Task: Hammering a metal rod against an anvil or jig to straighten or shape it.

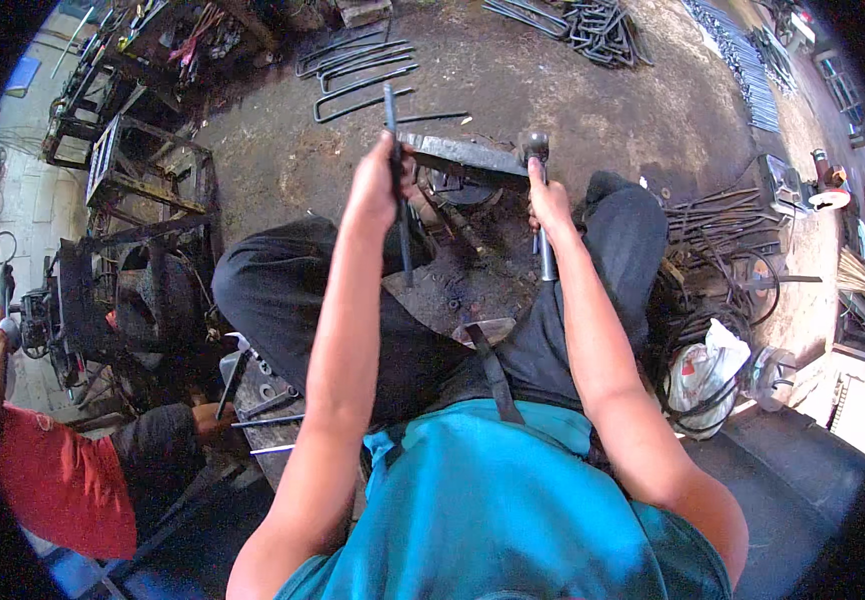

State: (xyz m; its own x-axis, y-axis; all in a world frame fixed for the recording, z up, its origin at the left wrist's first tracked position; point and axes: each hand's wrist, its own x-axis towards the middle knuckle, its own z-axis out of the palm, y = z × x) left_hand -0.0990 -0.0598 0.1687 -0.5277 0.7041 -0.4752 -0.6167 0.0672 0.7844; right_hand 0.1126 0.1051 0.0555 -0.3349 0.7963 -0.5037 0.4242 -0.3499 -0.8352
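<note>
My left hand (378,188) is closed around a dark metal rod (390,108), which sticks out above and below the fist. A thin bar runs to the right near its upper part; I cannot tell whether it belongs to the rod. In my right hand (551,207) is a hammer (537,147), gripped by its handle with the head up and the thumb near the head. Between the two hands lies a worn steel anvil bar (465,154), raised above the floor in front of my knees. The hammer head is close to the bar's right end; whether they touch is unclear.
Bent rods (363,80) lie on the floor ahead, with a heap of them (603,35) farther off. At right are loose rods (718,220), cables and a white sack (708,375). A metal frame (143,175) stands left. Another person in red (63,470) works at lower left.
</note>
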